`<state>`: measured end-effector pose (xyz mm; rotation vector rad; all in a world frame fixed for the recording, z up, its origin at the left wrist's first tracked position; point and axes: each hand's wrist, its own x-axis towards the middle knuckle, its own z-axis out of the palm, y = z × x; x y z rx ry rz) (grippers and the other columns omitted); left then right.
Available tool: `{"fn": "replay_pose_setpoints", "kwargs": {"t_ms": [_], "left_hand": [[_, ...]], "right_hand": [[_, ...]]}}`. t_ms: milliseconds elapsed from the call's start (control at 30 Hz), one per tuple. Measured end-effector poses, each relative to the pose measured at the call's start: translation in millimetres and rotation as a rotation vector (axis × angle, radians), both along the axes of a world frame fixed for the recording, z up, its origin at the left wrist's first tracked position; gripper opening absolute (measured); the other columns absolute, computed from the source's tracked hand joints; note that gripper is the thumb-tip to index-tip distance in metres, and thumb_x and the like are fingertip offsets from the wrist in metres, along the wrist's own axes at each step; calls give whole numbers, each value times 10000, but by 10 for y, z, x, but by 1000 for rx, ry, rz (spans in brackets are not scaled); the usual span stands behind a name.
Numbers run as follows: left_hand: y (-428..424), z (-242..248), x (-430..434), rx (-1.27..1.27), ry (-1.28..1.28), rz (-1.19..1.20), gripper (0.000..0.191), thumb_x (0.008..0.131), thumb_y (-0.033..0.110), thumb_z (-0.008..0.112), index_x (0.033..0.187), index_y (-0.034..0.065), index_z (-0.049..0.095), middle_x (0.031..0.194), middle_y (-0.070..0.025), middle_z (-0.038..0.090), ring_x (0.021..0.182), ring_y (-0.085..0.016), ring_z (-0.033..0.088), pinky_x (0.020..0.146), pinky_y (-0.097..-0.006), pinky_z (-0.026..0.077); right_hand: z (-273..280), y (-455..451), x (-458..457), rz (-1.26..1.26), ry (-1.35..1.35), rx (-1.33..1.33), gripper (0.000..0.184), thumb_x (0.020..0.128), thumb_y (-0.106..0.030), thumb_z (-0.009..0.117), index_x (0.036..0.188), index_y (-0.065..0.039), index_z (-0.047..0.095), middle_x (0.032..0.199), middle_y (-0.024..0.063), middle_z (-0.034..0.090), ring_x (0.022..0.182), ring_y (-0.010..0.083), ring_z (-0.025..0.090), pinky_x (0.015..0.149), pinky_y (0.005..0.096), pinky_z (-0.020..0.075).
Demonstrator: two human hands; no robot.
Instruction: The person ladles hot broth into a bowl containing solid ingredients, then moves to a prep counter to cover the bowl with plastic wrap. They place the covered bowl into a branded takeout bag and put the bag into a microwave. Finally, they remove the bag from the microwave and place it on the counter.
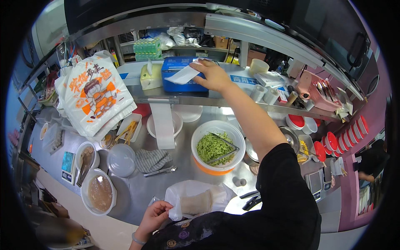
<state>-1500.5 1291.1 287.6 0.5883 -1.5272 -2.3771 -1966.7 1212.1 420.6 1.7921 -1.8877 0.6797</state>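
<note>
With fingertips and thumb, my left hand (155, 215) pinches the edge of a white wrapper (175, 204) at the counter's front edge. A flat beige piece of food (196, 203), perhaps flatbread, lies in that wrapper. My right hand (212, 75) reaches far forward to the raised shelf and grips a folded white paper sheet or bag (182, 76). This paper lies across a blue box (187, 88), whose top is partly hidden by the hand. Between my arms stands a white bowl (194, 147) of shredded green vegetable (209, 147), with metal tongs (229, 152) resting in it.
Printed plastic bags (97, 93) hang at the left. Below are a tub of brownish liquid (100, 192), a lidded bowl (121, 160) and a striped cloth (153, 160). Black-handled tools (251, 200) lie right of the wrapper. A tissue pack (151, 76) sits beside the blue box.
</note>
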Motion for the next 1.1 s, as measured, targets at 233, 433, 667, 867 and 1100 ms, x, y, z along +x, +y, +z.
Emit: {"fn": "replay_pose_setpoints", "kwargs": {"t_ms": [233,433,667,867,1100], "left_hand": [[46,135,-93,-104,-1,-60,219,860,142,558,1032,12,520,966,-44,559,897,-103,502,815,-255,397],[175,252,-176,-84,49,-40,245,834,161,593,1013,34,485,944,-39,555,909,-109,497,826,-256,384],[326,283,-238,-209,-56,-89,308,775,95,659,982,50,435,934,-41,545,897,-121,516,828,-277,401],[435,338,-241,-341,-96,-83,468,761,54,662,1120,48,361,989,-85,582,872,-126,538,791,-263,432],[468,294,-202,-206,-101,191,708,753,-49,571,1348,94,215,1137,-103,550,815,-111,546,647,-206,437]], "right_hand": [[21,293,250,168,-107,-375,234,837,-206,560,1050,-113,582,1062,135,603,1058,309,531,981,475,323],[-192,1085,83,163,-953,-660,186,889,-208,517,888,-41,600,694,15,568,627,77,470,589,250,398],[-48,1120,-113,110,-1193,-603,244,862,-227,536,838,4,610,656,-2,568,584,85,471,550,242,383],[191,1128,-116,-99,-947,-618,392,871,-208,526,1176,32,474,1048,108,586,917,176,559,807,286,428],[-800,2169,1518,383,-443,-156,614,701,-217,677,1248,-68,441,1309,205,383,1191,368,393,987,427,329]]}}
